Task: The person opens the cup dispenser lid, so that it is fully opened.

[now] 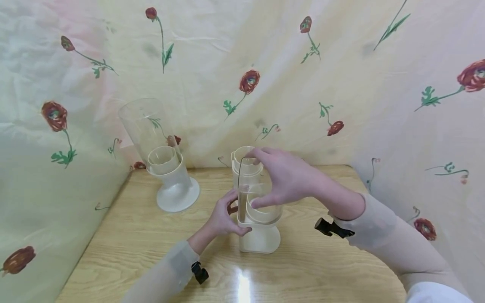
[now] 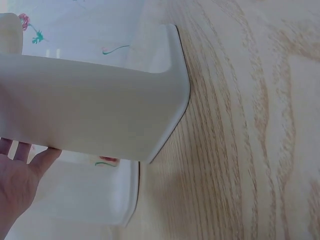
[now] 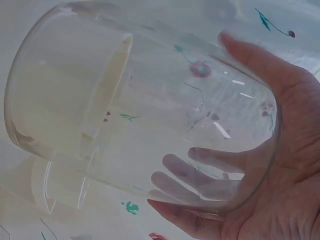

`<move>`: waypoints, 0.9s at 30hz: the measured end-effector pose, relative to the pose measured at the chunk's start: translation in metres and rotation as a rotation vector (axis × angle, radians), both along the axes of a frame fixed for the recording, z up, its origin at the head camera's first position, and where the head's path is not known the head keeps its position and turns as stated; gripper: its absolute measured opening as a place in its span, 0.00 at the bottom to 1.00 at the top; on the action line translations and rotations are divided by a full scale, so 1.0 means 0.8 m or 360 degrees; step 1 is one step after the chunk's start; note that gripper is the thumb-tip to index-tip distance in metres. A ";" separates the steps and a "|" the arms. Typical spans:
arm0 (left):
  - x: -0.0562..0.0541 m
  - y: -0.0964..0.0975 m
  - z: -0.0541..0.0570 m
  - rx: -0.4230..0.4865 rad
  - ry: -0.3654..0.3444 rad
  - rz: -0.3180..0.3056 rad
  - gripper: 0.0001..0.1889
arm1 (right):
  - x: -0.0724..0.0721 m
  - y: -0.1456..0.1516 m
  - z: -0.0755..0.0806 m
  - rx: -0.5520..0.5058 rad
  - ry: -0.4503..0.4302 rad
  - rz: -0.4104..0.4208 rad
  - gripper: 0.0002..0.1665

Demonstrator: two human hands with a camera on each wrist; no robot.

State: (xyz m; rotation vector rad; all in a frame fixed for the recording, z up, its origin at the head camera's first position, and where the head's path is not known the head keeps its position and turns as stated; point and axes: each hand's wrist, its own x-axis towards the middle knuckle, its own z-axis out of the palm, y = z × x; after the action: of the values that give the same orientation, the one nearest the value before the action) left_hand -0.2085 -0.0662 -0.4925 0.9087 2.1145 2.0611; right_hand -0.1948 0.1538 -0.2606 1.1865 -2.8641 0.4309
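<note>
A white pedestal stand (image 1: 259, 240) stands upright on the table, its top bearing a clear plastic cover (image 1: 242, 176) around a white inner ring. My right hand (image 1: 289, 176) grips this cover near its upper rim, thumb on one side and fingers spread round the other. In the right wrist view, some fingers show through the clear wall (image 3: 150, 115). My left hand (image 1: 226, 215) holds the stand from its left, just under the cover's lower edge, thumb towards the front. The left wrist view has its fingertips against the stand's smooth white side (image 2: 100, 105).
Directly behind is a second white stand (image 1: 246, 172), partly hidden by the right hand and the cover. At back left, a round-based white stand (image 1: 178, 198) bears a tall clear cylinder (image 1: 145, 126). Flowered cloth (image 1: 212, 105) hangs round the wooden table (image 1: 322, 261).
</note>
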 end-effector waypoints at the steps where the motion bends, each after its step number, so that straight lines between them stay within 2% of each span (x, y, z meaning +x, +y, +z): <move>1: 0.000 0.000 0.000 0.0001 0.0006 0.0000 0.56 | 0.000 0.000 0.000 0.0010 0.0007 0.0003 0.63; 9: 0.000 0.004 0.001 0.0006 0.0084 0.0019 0.56 | -0.011 0.005 0.006 -0.0065 -0.0073 0.0116 0.60; 12: -0.001 0.006 0.000 0.0006 0.0123 0.0029 0.56 | -0.013 0.011 0.006 -0.0120 -0.0106 0.0155 0.61; 16: -0.003 0.008 -0.004 0.0032 0.0149 0.0018 0.57 | -0.015 0.027 0.000 -0.0181 -0.0178 0.0083 0.66; 19: -0.003 0.009 -0.007 0.0042 0.0136 0.0015 0.58 | -0.013 0.038 -0.003 -0.0223 -0.0274 -0.0010 0.65; 22: -0.002 0.007 -0.008 0.0029 0.0112 0.0024 0.57 | -0.009 0.040 -0.004 -0.0269 -0.0337 -0.0043 0.60; 27: 0.000 0.001 -0.004 -0.0009 0.0065 0.0045 0.55 | -0.004 0.031 -0.004 -0.0281 -0.0312 -0.0099 0.60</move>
State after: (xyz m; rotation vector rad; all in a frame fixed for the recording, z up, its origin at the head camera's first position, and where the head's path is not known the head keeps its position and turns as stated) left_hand -0.2087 -0.0654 -0.4956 0.9336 2.1645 2.0657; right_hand -0.1979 0.1786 -0.2637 1.0791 -2.9354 0.8222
